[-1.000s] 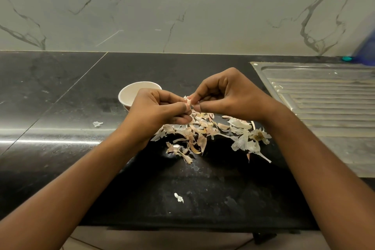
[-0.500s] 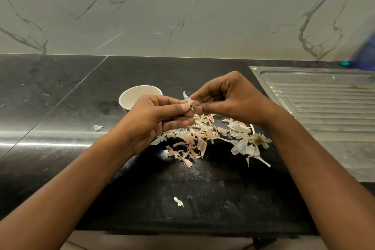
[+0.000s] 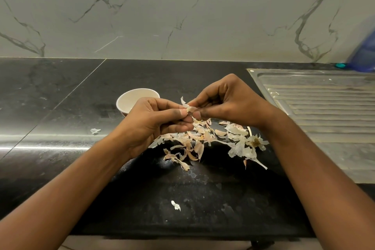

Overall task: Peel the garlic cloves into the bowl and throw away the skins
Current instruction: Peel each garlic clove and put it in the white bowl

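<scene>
Both hands meet above the black counter over a garlic clove (image 3: 190,109). My left hand (image 3: 157,121) pinches the clove between thumb and fingers. My right hand (image 3: 226,101) pinches it from the other side, and a flap of pale skin (image 3: 183,101) sticks up between the fingertips. Below the hands lies a scattered pile of garlic skins (image 3: 205,141). A small white bowl (image 3: 132,98) stands just behind my left hand, partly hidden by it; its contents are out of sight.
A steel sink drainboard (image 3: 324,107) fills the right side. Stray skin bits lie at the left (image 3: 95,131) and near the counter's front edge (image 3: 175,205). A blurred blue object (image 3: 365,55) stands at the far right by the marble wall.
The skin flap between my fingertips has lifted up from the clove. Both hands stay together in nearly the same spot above the pile.
</scene>
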`<state>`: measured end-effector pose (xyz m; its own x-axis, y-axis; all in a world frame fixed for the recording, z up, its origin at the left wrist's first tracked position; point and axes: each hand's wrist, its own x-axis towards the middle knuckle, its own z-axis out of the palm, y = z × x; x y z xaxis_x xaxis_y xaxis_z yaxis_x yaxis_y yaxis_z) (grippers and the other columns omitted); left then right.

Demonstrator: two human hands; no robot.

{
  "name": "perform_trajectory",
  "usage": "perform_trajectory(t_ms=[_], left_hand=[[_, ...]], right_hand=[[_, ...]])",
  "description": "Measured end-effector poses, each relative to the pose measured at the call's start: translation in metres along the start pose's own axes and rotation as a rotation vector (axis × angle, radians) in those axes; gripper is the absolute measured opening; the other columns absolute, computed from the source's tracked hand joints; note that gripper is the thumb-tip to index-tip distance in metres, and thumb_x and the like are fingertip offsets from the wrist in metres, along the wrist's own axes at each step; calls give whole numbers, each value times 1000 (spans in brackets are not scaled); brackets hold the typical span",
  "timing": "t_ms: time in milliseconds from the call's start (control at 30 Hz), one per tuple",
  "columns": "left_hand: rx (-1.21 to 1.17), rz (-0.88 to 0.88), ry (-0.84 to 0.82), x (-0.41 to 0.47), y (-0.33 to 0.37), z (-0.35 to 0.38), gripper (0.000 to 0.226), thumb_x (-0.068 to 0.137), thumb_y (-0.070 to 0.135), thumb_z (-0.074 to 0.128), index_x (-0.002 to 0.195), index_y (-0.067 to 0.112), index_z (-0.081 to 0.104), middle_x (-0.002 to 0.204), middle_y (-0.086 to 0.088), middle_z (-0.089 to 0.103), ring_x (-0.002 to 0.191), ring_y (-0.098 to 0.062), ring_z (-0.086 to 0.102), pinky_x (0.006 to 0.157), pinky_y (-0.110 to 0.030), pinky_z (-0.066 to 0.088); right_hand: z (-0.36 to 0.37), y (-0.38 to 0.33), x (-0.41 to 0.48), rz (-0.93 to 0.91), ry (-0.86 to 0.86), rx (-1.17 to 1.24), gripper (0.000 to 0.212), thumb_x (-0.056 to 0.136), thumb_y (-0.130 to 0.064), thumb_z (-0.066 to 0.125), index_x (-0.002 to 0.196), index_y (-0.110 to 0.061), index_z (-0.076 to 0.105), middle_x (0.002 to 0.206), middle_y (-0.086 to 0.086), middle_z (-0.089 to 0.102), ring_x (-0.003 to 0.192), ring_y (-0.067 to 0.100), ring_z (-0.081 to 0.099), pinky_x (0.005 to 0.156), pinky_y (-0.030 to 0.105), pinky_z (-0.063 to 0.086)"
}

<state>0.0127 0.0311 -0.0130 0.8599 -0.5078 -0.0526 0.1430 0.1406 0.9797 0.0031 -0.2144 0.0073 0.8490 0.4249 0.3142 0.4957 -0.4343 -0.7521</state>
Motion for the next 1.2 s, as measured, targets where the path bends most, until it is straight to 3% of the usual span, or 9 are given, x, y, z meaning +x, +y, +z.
perform_trajectory(t_ms=[100, 300, 700, 800, 967, 1200], left_hand=[[-15, -11, 5, 0, 0, 1, 25, 85, 4, 73, 104, -11, 75, 99, -31, 76, 80, -30, 79, 67, -24, 64], [-21, -25, 13, 1, -1, 1, 21, 84, 4, 73, 100, -9, 77, 97, -31, 76, 78, -29, 79, 66, -24, 64], [-13, 20, 67, 2, -5, 1, 21, 81, 1, 73, 97, -13, 74, 84, -26, 74, 65, -24, 75, 61, -23, 62], [-5, 15, 51, 3, -8, 4, 12, 90, -5, 67, 96, -13, 74, 86, -24, 76, 69, -24, 76, 65, -24, 63], [32, 36, 43, 4, -7, 8, 15, 93, -2, 66, 101, -13, 73, 89, -24, 76, 72, -25, 76, 67, -24, 63], [-104, -41, -26, 0, 2, 5, 34, 86, 3, 70, 114, -16, 70, 110, -32, 75, 91, -32, 79, 80, -31, 66]], right_hand=[[0, 0, 0, 6, -4, 2, 25, 88, -7, 85, 112, -1, 81, 99, 6, 83, 88, 24, 81, 84, 36, 67], [1, -1, 0, 14, -8, 26, 25, 87, -7, 85, 111, -1, 81, 98, 6, 83, 87, 23, 81, 82, 30, 65], [8, -2, 2, 4, 15, 22, 24, 87, -5, 86, 109, 1, 81, 98, 6, 83, 87, 21, 82, 82, 33, 66], [9, -5, 2, -28, 17, -12, 23, 87, -5, 87, 109, 0, 82, 99, 5, 83, 87, 19, 82, 83, 35, 67], [3, -5, 0, -26, 39, -39, 23, 86, -6, 87, 109, -2, 82, 95, 2, 83, 84, 16, 81, 79, 26, 64], [-3, -3, 0, -27, 47, -56, 23, 88, -4, 86, 110, -2, 81, 99, 3, 83, 87, 17, 81, 82, 29, 65]])
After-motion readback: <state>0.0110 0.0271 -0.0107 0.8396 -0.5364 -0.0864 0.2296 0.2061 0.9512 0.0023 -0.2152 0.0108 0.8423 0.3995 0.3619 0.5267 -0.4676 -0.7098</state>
